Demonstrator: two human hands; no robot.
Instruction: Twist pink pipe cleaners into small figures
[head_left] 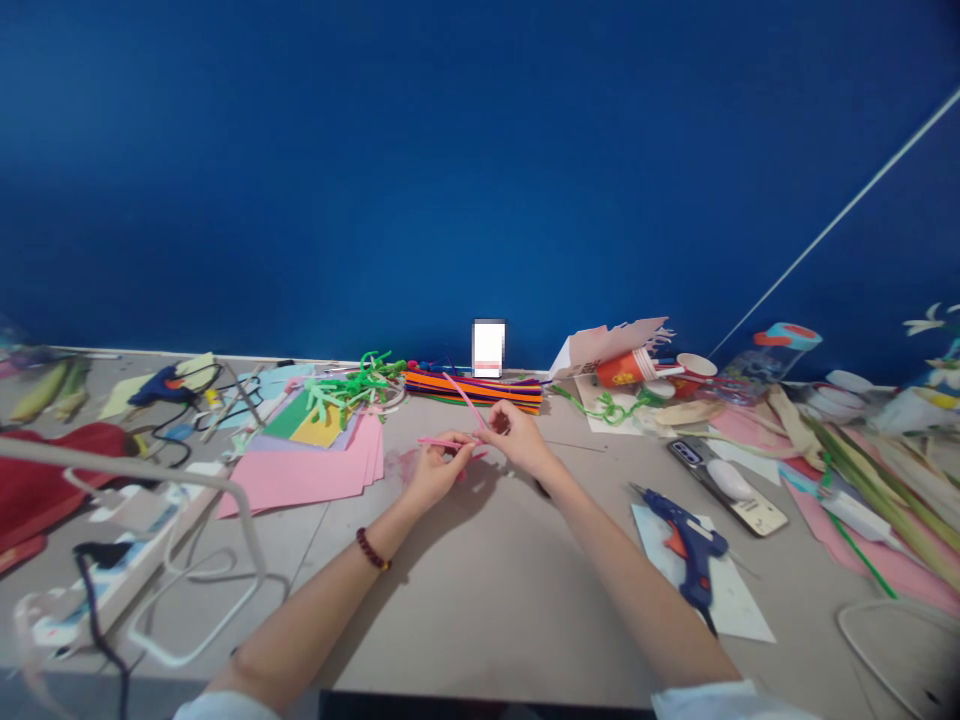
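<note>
My left hand (439, 468) and my right hand (517, 437) meet over the middle of the grey table (480, 600). Both pinch a thin pink pipe cleaner (459, 412). One end pokes out left of my left fingers, and another stretch rises up and back from my right fingers. A dark red bead bracelet (373, 550) sits on my left wrist. Just behind the hands lies a bundle of striped orange, purple and black pipe cleaners (476, 388).
Pink and coloured paper sheets (315, 460) with green pipe cleaners (352, 385) lie to the left. A blue glue gun (686, 540) rests on white paper to the right, another (161, 385) at far left. Paper cups (626, 368), a phone (727, 485) and a power strip (112, 570) crowd the sides.
</note>
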